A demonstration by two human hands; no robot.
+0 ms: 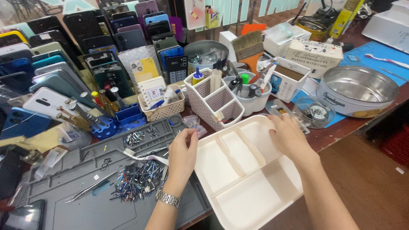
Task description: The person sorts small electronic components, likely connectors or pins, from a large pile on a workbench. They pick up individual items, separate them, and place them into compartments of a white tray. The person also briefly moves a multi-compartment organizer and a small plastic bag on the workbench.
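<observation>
A cream plastic tray [255, 194] with several empty compartments lies at the table's front edge, partly over the grey work mat [85, 204]. My left hand [182, 153], with a metal watch on the wrist, rests at the tray's left rim, fingers curled against it. My right hand [289, 137] lies on the tray's far right corner, fingers bent over the rim. Neither hand carries a tool. A pile of small screwdriver bits and parts [138, 179] lies on the mat just left of my left hand.
Rows of phone back covers [51, 64] fill the back left. A blue screwdriver stand [104, 125], a woven basket [164, 108], a white slotted organiser [217, 102], a brush [249, 49], a round metal tin [358, 91] and tweezers [91, 187] surround the tray.
</observation>
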